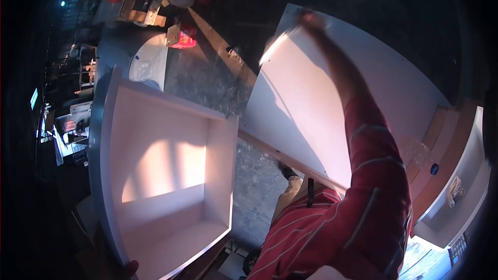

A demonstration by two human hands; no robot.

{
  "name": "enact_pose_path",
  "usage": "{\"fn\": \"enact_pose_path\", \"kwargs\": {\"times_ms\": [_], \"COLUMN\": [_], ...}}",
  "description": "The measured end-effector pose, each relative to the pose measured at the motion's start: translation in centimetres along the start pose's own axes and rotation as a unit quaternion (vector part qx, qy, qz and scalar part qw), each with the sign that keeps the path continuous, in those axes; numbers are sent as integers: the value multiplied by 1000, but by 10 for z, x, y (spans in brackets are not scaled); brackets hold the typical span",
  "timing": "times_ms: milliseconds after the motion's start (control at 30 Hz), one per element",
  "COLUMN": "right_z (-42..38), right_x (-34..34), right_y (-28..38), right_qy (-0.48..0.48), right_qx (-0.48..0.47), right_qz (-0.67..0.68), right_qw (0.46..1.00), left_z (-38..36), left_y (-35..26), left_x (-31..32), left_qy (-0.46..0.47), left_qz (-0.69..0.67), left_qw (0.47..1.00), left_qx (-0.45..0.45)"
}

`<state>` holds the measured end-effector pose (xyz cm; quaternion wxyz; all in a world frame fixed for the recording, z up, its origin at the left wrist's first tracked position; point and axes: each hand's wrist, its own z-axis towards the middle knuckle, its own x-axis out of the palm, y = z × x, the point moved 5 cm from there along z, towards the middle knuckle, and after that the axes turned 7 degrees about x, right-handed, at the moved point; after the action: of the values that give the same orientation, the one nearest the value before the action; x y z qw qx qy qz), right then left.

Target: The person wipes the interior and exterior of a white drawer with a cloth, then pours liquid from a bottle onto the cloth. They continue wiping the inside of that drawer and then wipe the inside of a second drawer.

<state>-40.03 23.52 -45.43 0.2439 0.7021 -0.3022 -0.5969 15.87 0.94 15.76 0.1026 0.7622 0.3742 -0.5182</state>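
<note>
My right arm, in a red striped sleeve, reaches over a large white panel (290, 103). At the panel's far edge my right hand (311, 22) is smeared by motion, so I cannot tell how its fingers are set. A bright sunlit strip (275, 47) runs along the panel's corner beside that hand. At the left stands a white open box (218, 171), its inside facing me and partly lit by sun. Only a bit of my left hand (133, 267) shows, closed at the box's lower corner; the rest is hidden.
A clear plastic bottle with a blue cap (434, 169) lies at the right, near a white tray-like piece (441, 223) holding a crumpled cloth (456, 191). A long wooden board (212, 39) and a red package (185, 37) are on the floor beyond. Wood pieces (148, 18) sit further back.
</note>
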Motion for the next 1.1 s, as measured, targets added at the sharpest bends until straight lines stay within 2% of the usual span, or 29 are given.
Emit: {"fn": "enact_pose_path", "kwargs": {"times_ms": [33,67,100,133,167,200,233,267,300,367,400,433,467,500,533,567,600,633,667,700,767,800,833,900,967,1033,1067,1100], "right_z": [23,35,43,39,31,27,19,-26,-59,-116,-114,-121,-133,-154,-161,-184,-215,-238,-268,-290,-311,-314,-315,-291,-273,-274,-280,-287], "right_x": [-33,-61,-69,-98,-119,-117,-114,-125,-124,-103,-71,-40,-14,9,39,56,57,69,58,44,20,6,-8,1,12,37,67,97], "right_y": [-15,-24,-35,-23,-10,-4,2,21,42,43,33,13,0,-5,-7,2,24,33,55,62,62,55,49,0,-17,2,18,33], "right_qy": [-138,-243,-237,-294,-346,-286,-224,-117,-67,-95,-33,-24,-15,-135,-96,25,21,-1,51,58,-26,-74,-61,-80,-96,-270,-153,-39], "right_qx": [1,-53,-55,-107,-158,-186,-212,-106,-140,-229,-280,-253,-226,-229,-200,-152,-188,-268,-320,-320,-313,-304,-272,-255,-210,-232,-219,-178], "right_qz": [-22,-57,-58,-87,-113,-178,-241,54,-25,57,26,37,48,-8,-74,-90,-206,-141,-207,-157,-212,-229,-249,-217,-207,-167,-32,134], "right_qw": [990,967,968,946,918,923,920,986,988,967,959,966,973,964,972,984,960,953,923,933,926,922,928,939,951,919,963,974], "left_z": [-11,-20,-29,-37,-45,-52,-57,-63,-69,-81,-83,-85,-86,-93,-99,-107,-109,-103,-97,-88,-83,-81,-87,-96,-104,-111,-110,-102], "left_y": [11,24,40,57,75,92,110,130,151,188,198,208,218,245,273,319,364,368,370,363,339,331,335,344,368,393,401,402], "left_x": [-2,-3,0,3,9,13,16,15,14,13,18,23,24,30,37,41,45,52,60,69,81,85,94,106,116,121,123,125], "left_qy": [-20,-41,-49,-57,-83,-111,-110,-112,-113,-113,-112,-112,-118,-148,-178,-174,-141,-134,-126,-119,-124,-110,-115,-150,-142,-161,-159,-153], "left_qz": [-6,-13,-17,-22,-66,-108,-107,-89,-72,-38,-30,-22,-3,-80,-155,-154,-141,-138,-135,-132,-124,-100,-105,-96,-130,-21,-38,-37], "left_qw": [999,998,997,995,993,988,988,988,987,985,984,983,972,966,953,955,964,968,972,976,981,989,988,984,981,985,986,987], "left_qx": [-25,-48,-64,-79,-51,-24,-34,-60,-84,-128,-136,-145,-203,-198,-190,-186,-176,-160,-144,-127,-89,-23,-17,-2,7,49,24,30]}}
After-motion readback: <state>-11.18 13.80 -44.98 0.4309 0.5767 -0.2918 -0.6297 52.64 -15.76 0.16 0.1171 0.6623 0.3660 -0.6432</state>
